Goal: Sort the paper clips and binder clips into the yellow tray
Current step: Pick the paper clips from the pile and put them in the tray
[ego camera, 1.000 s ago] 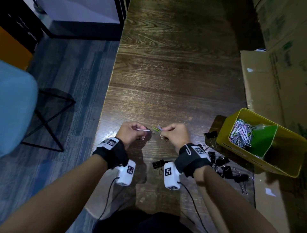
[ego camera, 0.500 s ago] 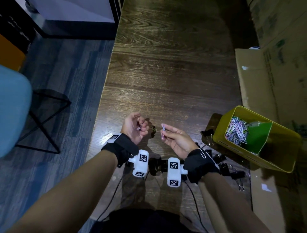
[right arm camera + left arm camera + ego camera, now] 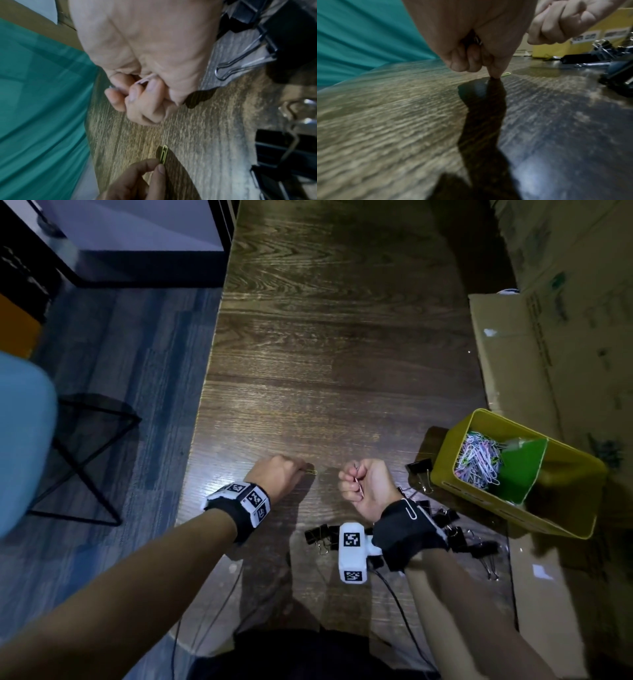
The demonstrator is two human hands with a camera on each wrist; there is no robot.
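My left hand (image 3: pixel 301 472) is lowered to the wooden table (image 3: pixel 342 354), thumb and forefinger pinching the end of a yellow-green paper clip (image 3: pixel 163 152) that lies on the wood. My right hand (image 3: pixel 351 484) hovers beside it, curled into a fist round a pink paper clip (image 3: pixel 145 80). To the right stands the yellow tray (image 3: pixel 445 474), tilted, with a heap of pastel paper clips (image 3: pixel 479 457) in its near section behind a green divider (image 3: pixel 520 467). Black binder clips (image 3: pixel 320 535) lie scattered under and around my right wrist.
One binder clip (image 3: pixel 421 470) lies against the tray's left wall, more binder clips (image 3: pixel 479 547) lie right of the wrist. Flattened cardboard (image 3: pixel 513 354) covers the table's right side under the tray. The table's left edge (image 3: pixel 202 412) drops to carpet, with a blue chair (image 3: pixel 24 440) beyond.
The hands have parted. My left hand has turned palm down and dropped to the table onto the yellow-green clip. My right hand has closed into a fist round the pink clip.
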